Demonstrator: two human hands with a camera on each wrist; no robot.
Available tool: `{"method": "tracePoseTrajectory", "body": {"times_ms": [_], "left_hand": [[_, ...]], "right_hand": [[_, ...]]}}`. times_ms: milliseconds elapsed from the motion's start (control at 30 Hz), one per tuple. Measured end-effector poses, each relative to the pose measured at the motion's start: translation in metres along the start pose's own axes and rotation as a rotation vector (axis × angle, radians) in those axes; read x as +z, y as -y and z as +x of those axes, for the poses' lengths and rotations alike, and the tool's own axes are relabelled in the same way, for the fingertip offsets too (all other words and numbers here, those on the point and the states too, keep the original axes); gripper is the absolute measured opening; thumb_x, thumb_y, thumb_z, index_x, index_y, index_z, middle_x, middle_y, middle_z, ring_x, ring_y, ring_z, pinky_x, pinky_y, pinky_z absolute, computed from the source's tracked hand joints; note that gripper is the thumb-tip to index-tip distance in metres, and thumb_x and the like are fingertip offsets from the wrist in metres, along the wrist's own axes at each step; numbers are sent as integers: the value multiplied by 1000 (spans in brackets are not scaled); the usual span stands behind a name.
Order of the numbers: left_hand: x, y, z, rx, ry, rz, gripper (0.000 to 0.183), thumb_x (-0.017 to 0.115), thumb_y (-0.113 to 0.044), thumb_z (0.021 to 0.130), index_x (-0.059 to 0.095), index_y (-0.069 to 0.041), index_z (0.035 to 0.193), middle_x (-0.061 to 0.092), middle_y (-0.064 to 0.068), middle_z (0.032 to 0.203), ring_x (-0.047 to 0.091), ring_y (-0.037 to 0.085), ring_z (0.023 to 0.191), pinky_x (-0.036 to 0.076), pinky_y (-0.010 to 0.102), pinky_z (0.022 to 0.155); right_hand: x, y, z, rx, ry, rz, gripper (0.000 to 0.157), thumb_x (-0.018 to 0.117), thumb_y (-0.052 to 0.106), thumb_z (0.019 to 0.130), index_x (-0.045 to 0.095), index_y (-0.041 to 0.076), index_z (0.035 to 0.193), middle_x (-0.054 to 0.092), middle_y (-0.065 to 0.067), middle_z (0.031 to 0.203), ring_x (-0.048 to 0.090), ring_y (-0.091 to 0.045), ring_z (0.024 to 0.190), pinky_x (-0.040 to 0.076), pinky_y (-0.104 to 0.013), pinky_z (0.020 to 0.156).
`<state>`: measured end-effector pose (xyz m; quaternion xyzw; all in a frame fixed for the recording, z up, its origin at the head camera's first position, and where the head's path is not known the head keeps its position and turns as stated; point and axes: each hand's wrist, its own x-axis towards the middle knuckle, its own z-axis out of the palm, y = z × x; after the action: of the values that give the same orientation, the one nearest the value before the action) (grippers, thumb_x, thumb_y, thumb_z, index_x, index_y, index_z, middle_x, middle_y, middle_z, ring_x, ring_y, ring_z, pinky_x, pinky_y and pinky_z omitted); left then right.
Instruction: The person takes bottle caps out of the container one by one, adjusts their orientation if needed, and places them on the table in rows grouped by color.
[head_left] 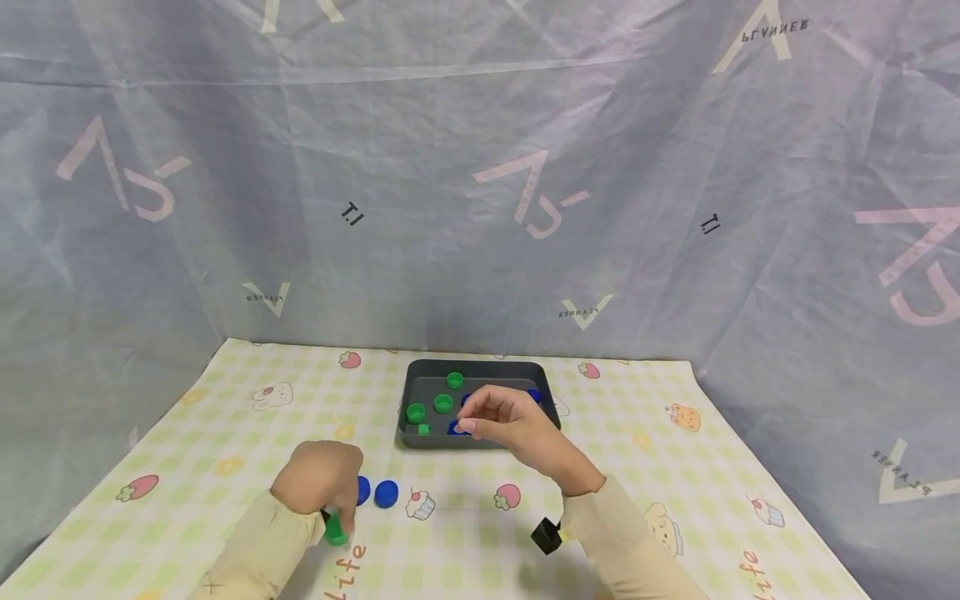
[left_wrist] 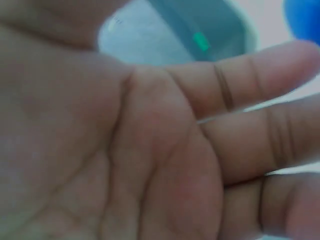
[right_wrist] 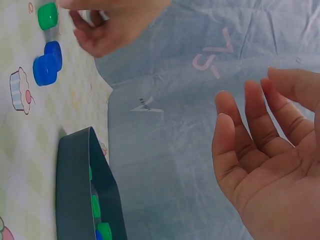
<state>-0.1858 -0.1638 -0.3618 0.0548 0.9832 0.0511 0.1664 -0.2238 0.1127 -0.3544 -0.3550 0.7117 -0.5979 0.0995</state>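
Observation:
My left hand (head_left: 318, 477) is low over the near-left tablecloth, palm down. Its fingers look extended and loose in the left wrist view, holding nothing. A green bottle cap (head_left: 335, 530) is by its fingers, partly hidden. Just right of this hand lie two blue bottle caps, one (head_left: 386, 493) in full view and the other (head_left: 363, 490) partly covered. My right hand (head_left: 513, 421) hovers above the dark grey tray (head_left: 480, 367), fingers softly bent and thumb close to the index finger. Nothing shows between them in the right wrist view (right_wrist: 280, 150).
Inside the tray are green caps (head_left: 443, 403), a small green block (head_left: 423, 430) and blue pieces (head_left: 534, 395), some hidden by the right hand. Grey printed cloth (head_left: 450, 275) hangs behind the table. A small black box (head_left: 546, 536) sits at the right wrist.

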Motion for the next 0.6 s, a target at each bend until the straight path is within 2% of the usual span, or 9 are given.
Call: {"method": "tracePoseTrajectory", "body": {"times_ms": [100, 167, 233, 400, 600], "left_hand": [[-7, 2, -3, 22, 3, -22, 49, 95, -21, 63, 65, -9, 100, 65, 3, 92, 60, 21, 82, 52, 46, 78], [-15, 4, -8, 63, -3, -55, 49, 94, -19, 65, 63, -11, 104, 65, 2, 96, 58, 20, 84, 51, 45, 78], [-21, 7, -12, 122, -21, -94, 45, 91, -15, 70, 62, -13, 104, 62, 2, 90, 55, 20, 80, 49, 43, 75], [-30, 10, -21, 274, -106, -168, 34, 84, -13, 80, 63, -16, 107, 57, -1, 84, 53, 18, 76, 46, 39, 72], [-35, 11, -23, 376, -249, -161, 18, 78, -19, 86, 66, -21, 100, 61, -8, 87, 55, 11, 79, 48, 37, 74]], "right_hand": [[1, -1, 1, -8, 3, -4, 17, 68, 13, 95, 65, -1, 105, 66, -21, 99, 64, -18, 83, 53, -29, 74], [2, -1, 3, -22, 5, -1, 19, 69, 11, 94, 65, -4, 105, 66, -21, 98, 64, -18, 83, 53, -29, 74], [4, -2, 4, -31, 4, -3, 19, 70, 10, 93, 64, -4, 104, 67, -19, 97, 65, -18, 84, 54, -29, 75], [8, -7, 7, -45, 12, -25, 15, 70, 8, 93, 66, -1, 103, 68, -8, 96, 66, -17, 86, 55, -29, 76], [11, -14, 17, -72, -13, -114, 11, 69, 9, 94, 68, 1, 102, 68, -11, 97, 66, -15, 85, 55, -28, 75]]}}
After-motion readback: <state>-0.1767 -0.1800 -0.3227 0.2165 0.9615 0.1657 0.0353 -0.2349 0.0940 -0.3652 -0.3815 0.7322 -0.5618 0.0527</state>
